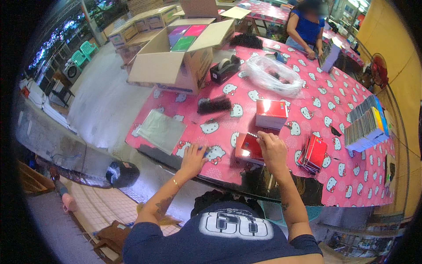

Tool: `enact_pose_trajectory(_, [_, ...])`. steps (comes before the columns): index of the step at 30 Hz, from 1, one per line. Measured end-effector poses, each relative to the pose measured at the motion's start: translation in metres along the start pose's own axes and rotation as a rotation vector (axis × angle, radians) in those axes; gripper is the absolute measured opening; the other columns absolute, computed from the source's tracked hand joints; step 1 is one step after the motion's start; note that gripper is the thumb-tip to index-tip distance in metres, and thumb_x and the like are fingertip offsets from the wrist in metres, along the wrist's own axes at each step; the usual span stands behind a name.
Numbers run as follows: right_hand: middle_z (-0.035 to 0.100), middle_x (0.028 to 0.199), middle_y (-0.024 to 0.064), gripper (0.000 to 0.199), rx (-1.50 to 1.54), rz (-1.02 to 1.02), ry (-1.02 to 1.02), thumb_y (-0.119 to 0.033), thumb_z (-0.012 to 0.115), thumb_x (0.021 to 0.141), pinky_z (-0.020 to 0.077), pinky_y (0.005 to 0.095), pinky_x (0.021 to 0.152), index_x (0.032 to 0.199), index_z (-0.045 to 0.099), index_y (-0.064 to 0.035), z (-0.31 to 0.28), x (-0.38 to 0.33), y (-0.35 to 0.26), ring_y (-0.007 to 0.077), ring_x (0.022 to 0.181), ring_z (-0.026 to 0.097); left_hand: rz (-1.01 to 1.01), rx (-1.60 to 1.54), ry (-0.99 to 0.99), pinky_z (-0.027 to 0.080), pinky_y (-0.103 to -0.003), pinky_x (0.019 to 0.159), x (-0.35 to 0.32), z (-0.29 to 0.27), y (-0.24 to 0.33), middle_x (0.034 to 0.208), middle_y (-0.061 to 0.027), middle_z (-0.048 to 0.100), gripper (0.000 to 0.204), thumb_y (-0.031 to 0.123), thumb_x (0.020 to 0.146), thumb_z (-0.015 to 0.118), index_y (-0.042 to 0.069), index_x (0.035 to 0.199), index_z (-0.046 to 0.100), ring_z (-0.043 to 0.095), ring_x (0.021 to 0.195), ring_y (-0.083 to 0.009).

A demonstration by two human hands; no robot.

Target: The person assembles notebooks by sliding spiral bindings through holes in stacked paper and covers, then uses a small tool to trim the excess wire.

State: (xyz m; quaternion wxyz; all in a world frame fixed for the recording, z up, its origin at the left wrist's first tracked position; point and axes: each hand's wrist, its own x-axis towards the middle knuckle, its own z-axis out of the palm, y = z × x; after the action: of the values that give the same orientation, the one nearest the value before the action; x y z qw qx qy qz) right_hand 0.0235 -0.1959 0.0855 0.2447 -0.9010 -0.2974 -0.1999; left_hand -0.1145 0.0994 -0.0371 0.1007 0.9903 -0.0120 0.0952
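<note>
small glossy red notebook (pixel 250 146), pinched in right hand (pixel 274 149), small blue object (pixel 205 152), partly hidden at left hand (pixel 193 159)

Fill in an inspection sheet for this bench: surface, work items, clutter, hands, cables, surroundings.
Surface: pink patterned tablecloth, dark edge exposed at the near side.
Work items: red notebook at the right hand; red notebook stack beyond it; slanted red pile to its right.
Clutter: clear plastic sheets, black coils, tape dispenser, plastic bag.
Hands: right, fingers curled at the notebook's edge, grip unclear; left hand on the tabletop, small blue item at its fingers.
Cables: nothing seen on the table.
Surroundings: open carton, co-worker opposite, red fan.
</note>
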Motion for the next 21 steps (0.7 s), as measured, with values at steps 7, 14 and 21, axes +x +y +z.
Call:
enact_pose_trajectory(7, [0.068, 0.087, 0.0073, 0.016, -0.016, 0.030, 0.022, -0.022, 0.067, 0.091, 0.0486, 0.0413, 0.067, 0.101, 0.070, -0.0106, -0.001, -0.008, -0.013, 0.0288, 0.076, 0.065, -0.421, -1.237, -0.121, 0.051, -0.036, 0.080, 0.034, -0.019, 0.025, 0.101, -0.0090, 0.069, 0.038, 0.032, 0.105, 0.044, 0.003, 0.124, 0.060, 0.068, 0.088, -0.0210])
enact_pose_trajectory(14, [0.070, 0.088, 0.0063, 0.017, -0.026, 0.034, 0.044, -0.022, 0.067, 0.090, 0.0484, 0.0404, 0.066, 0.103, 0.070, -0.0113, -0.001, -0.010, -0.018, 0.0271, 0.076, 0.066, -0.490, -1.835, -0.525, 0.060, -0.040, 0.082, 0.073, -0.070, 0.098, 0.110, -0.0184, 0.069, 0.040, 0.033, 0.104, 0.046, -0.002, 0.118, 0.058, 0.072, 0.096, -0.0289])
enact_pose_trajectory(21, [0.069, 0.088, 0.0046, 0.016, -0.039, 0.014, 0.073, -0.023, 0.068, 0.090, 0.0485, 0.0386, 0.065, 0.102, 0.069, -0.0127, 0.002, -0.010, -0.016, 0.0250, 0.074, 0.066, -0.573, -1.921, -0.562, 0.061, -0.037, 0.072, 0.079, -0.062, 0.091, 0.108, -0.0163, 0.069, 0.040, 0.029, 0.104, 0.049, -0.002, 0.128, 0.057, 0.073, 0.084, -0.0261])
